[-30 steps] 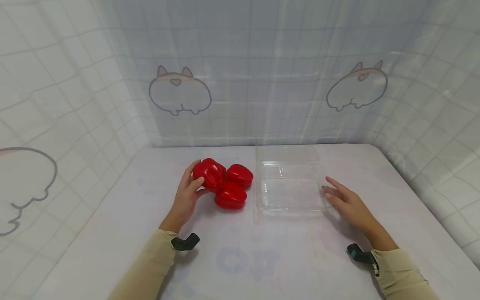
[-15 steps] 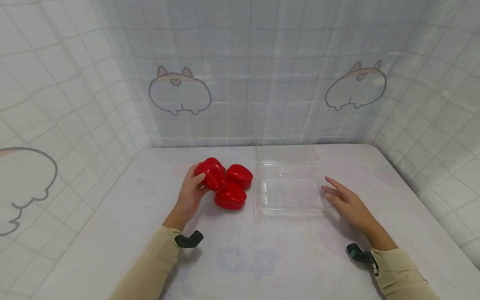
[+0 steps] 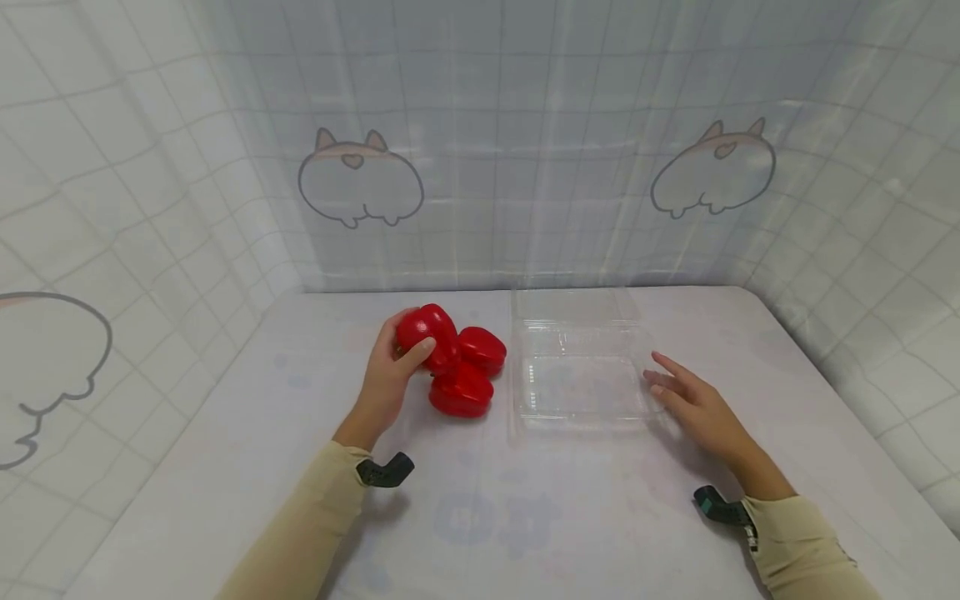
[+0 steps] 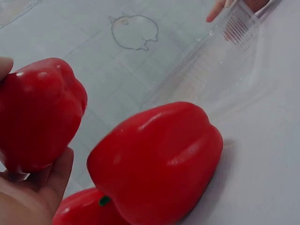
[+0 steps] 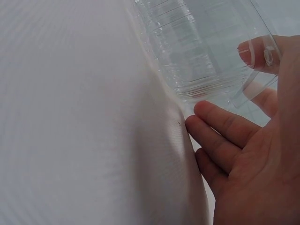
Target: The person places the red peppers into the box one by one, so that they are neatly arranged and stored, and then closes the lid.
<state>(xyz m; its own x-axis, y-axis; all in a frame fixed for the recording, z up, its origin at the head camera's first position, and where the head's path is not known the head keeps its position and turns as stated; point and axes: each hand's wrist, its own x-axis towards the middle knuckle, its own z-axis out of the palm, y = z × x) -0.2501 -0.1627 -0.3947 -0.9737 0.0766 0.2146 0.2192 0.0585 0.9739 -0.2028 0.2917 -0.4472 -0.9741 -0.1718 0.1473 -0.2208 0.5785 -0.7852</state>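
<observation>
My left hand [image 3: 384,379] grips a red bell pepper [image 3: 426,332], with the thumb across its near side. In the left wrist view the held bell pepper [image 4: 40,112] is raised beside another red bell pepper [image 4: 157,159]. A third bell pepper [image 4: 89,208], partly hidden behind that one, shows below. In the head view the two others, a near pepper [image 3: 461,392] and a far pepper [image 3: 482,350], lie on the table. My right hand [image 3: 697,408] is at the right edge of a clear plastic container [image 3: 581,417], fingers fairly straight, fingertips overlapping its rim [image 5: 258,28].
The container's hinged lid [image 3: 573,305] lies folded back toward the rear wall [image 3: 480,208]. A white table [image 3: 495,492] spreads in front of both hands. White grid-patterned sheets stand behind and at both sides.
My left hand has moved slightly right and farther back with its bell pepper, and has turned it. The right hand, the container and the other two peppers stay in place.
</observation>
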